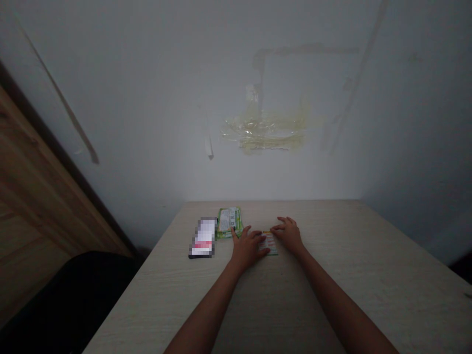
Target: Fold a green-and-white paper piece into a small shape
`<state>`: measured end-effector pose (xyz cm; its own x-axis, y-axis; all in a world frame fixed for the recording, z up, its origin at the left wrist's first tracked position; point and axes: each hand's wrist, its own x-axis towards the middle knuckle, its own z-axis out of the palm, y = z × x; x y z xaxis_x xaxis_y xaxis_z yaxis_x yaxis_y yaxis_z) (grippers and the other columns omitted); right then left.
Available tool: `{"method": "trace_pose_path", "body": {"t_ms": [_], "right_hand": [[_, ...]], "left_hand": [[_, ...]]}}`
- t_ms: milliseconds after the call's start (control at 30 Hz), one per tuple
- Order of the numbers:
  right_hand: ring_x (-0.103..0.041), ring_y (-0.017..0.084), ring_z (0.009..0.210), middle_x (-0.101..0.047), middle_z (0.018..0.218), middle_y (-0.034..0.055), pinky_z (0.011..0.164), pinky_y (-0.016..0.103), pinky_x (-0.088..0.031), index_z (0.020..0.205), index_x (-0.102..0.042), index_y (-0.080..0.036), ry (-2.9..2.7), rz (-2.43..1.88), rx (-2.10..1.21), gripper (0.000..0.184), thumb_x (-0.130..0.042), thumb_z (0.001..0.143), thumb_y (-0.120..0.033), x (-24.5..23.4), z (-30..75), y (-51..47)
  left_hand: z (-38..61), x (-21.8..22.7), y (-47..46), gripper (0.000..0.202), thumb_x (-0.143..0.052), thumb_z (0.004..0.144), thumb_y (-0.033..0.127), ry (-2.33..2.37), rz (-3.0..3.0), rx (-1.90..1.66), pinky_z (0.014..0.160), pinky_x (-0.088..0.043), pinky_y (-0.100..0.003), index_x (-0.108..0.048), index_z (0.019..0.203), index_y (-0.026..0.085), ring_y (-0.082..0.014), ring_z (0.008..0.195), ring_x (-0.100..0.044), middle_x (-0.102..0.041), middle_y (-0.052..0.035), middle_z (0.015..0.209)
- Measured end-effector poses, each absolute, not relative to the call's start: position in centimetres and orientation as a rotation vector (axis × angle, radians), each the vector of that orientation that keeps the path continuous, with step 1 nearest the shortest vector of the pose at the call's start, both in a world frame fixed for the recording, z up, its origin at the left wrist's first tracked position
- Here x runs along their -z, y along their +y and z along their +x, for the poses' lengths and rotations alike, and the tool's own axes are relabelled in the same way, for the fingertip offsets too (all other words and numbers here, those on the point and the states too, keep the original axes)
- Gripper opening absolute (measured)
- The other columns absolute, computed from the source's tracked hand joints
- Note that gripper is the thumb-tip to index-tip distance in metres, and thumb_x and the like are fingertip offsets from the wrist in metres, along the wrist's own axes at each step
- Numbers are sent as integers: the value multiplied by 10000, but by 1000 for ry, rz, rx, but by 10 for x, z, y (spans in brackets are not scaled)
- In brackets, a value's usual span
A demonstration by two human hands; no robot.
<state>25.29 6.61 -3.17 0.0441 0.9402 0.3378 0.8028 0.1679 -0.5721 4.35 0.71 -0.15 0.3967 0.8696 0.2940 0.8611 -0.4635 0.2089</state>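
Observation:
A small printed packet [271,244], pale with a green edge and reddish print, lies flat on the table between my hands. My left hand [246,250] rests with its fingers spread, and its fingertips and thumb touch the packet's left side. At the packet's upper right corner is my right hand [290,237], its fingers stretched forward and apart, with one fingertip against the corner. Just beyond my left hand, a larger green and white packet [229,221] lies flat; it may be a stack of several, which I cannot tell.
A phone with a blurred screen [203,238] lies left of the green packet. The pale wooden table [368,275] meets a grey wall [155,98] with patches of clear tape [265,130]. A dark chair [84,290] stands at the left, below a wooden panel [44,182].

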Motion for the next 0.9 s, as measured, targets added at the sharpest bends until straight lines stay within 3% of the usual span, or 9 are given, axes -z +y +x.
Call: {"method": "trace_pose_path", "body": {"t_ms": [300,500,900], "right_hand": [[-471,269,1239,-615,1270,27,1092,446,-324,846,-778,-294,-1819,-1574,-316,159,-660,779,-376,34,263,71],[-333,306,1349,-587,1318,7,1108,483,-278,830,-780,-312,-1925,-1651,-359,154,-668,772,-400,30,260,67],[-307,299,1368,-579,1324,44,1140,478,-227,799,-776,-264,-2027,-1494,-428,113,-700,746,-327,29,270,47]], "left_hand": [[44,-1,5,415,-578,809,599,1598,2591,-598,1041,54,-783,-594,1196,449,-339,1352,-349,-602,23,1311],[43,1,6,411,-595,802,589,1585,2583,-634,1028,78,-790,-594,1190,452,-341,1348,-348,-606,33,1302],[44,-1,5,416,-573,806,611,1603,2562,-612,1026,86,-787,-608,1182,434,-343,1339,-351,-603,14,1308]]}}
